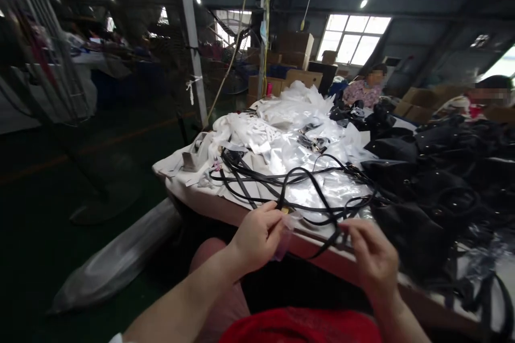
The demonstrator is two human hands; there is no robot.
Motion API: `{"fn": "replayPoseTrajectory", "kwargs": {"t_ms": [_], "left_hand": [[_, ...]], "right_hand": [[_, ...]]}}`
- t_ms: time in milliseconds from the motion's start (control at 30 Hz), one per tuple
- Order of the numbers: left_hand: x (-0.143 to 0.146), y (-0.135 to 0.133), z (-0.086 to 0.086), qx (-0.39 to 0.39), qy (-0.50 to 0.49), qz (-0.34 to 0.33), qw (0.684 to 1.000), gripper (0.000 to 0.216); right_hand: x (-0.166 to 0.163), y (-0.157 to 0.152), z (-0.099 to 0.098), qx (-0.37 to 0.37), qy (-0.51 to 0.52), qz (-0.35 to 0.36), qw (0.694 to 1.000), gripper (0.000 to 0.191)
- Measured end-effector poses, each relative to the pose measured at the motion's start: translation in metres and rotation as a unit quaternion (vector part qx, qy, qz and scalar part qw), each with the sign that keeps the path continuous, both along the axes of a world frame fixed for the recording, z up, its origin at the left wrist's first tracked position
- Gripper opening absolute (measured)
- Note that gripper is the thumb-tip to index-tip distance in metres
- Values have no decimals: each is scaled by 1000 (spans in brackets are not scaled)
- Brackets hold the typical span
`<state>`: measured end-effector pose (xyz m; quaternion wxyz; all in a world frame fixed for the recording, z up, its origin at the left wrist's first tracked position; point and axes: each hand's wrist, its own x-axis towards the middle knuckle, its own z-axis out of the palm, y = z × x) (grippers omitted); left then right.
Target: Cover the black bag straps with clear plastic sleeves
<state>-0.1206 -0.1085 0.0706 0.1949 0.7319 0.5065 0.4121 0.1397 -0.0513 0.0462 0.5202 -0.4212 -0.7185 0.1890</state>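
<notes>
My left hand [259, 236] is closed in a pinch at the table's front edge. A small piece of clear plastic film [293, 220] sticks out of its fingertips, beside a gold-coloured metal fitting [285, 210] at the end of a black strap. My right hand [374, 254] pinches the same kind of thin black strap [333, 220], which loops up between both hands. More long black straps [257, 177] lie tangled beyond my hands, over clear plastic bags [306, 187].
A white-covered table [193, 187] carries a heap of plastic bags and a metal tape dispenser [195, 155]. Black bags [434, 182] are piled at the right. Two people sit across the table. A wrapped long bundle [120, 257] lies on the floor, left.
</notes>
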Motion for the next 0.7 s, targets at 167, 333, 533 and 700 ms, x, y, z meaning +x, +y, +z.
{"fn": "replayPoseTrajectory", "kwargs": {"t_ms": [167,333,533,700], "left_hand": [[25,-9,-1,-48,-18,-119,992,30],[31,-7,-20,-93,-14,-67,993,31],[34,-7,-33,-90,-22,-74,993,27],[40,-11,-40,-124,-74,-84,986,28]], "right_hand": [[-33,-48,-25,61,33,-83,994,38],[-19,-70,-23,269,33,-48,961,23],[-25,-60,-35,-355,122,252,892,61],[-38,-45,-42,-411,140,216,875,45]]}}
